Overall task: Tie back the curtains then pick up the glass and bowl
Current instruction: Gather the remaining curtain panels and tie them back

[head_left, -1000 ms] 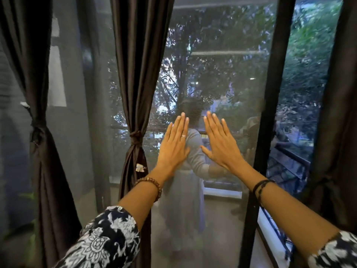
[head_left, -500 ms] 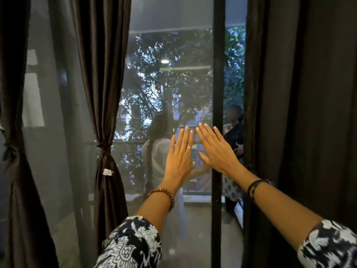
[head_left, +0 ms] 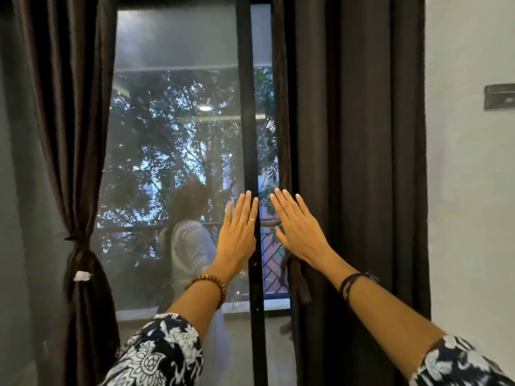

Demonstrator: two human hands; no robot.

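A dark brown curtain (head_left: 80,162) hangs at the left, gathered at mid-height by a tie (head_left: 76,240). A second dark curtain (head_left: 359,162) hangs loose and straight at the right, beside the wall. My left hand (head_left: 239,235) and my right hand (head_left: 299,229) are raised side by side in front of the window, fingers straight, holding nothing. The right hand is just left of the loose curtain's edge. No glass or bowl is in view.
A black vertical window frame (head_left: 252,135) runs between my hands. The pane (head_left: 172,151) shows trees outside and a reflected person. A white wall (head_left: 471,190) with a dark switch plate (head_left: 498,96) stands at the right.
My view has swung to the right: the tied curtain slid to the left edge, the loose right curtain and the wall came into view. Both hands stay raised and flat.
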